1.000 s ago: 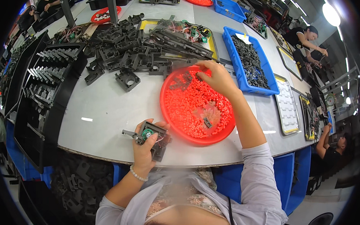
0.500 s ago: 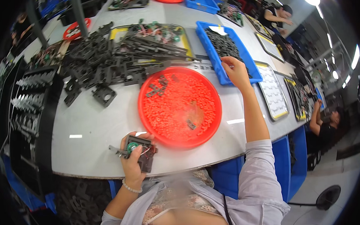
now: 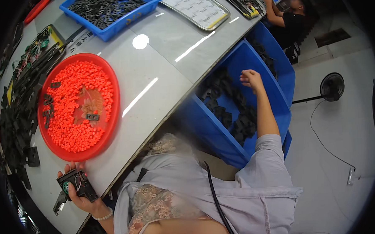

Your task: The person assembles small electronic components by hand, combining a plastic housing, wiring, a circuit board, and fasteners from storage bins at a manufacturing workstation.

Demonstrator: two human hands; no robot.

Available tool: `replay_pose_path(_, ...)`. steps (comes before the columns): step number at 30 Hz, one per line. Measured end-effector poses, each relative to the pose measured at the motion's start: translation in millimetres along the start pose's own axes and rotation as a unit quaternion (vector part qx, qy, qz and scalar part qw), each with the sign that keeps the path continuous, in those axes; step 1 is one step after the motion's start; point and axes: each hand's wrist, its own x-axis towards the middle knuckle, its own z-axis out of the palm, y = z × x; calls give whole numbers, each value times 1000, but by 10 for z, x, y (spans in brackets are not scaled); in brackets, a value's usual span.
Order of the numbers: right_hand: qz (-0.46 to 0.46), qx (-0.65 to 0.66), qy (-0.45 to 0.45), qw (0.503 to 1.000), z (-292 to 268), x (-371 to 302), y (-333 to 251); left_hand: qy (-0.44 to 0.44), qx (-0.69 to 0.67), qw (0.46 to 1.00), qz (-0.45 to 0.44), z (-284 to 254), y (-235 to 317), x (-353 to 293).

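Clasped by the left hand (image 3: 86, 203), thumb on top, a black part (image 3: 85, 183) sits near the red tray (image 3: 115, 91), while the right hand (image 3: 251, 80) hovers over the blue bin (image 3: 213, 133), fingers loosely curled, whether around anything I cannot tell

We can reach freely over the bare tabletop (image 3: 165, 86) between the red tray (image 3: 116, 95) and the large blue bin (image 3: 215, 138); their raised sides block either flank.
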Motion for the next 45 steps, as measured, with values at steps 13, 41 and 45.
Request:
replay_pose_path(13, 157, -175, -57, 970, 950, 600, 3154, -13, -28, 999, -18, -330, 126, -77)
replay_pose_path(41, 145, 430, 174, 874, 1359, 1638, 3184, -28, 15, 999, -23, -362, 235, -46)
replay_pose_path(45, 312, 421, 116, 844, 1308, 1540, 3170, -20, 15, 999, -24, -358, 262, -101)
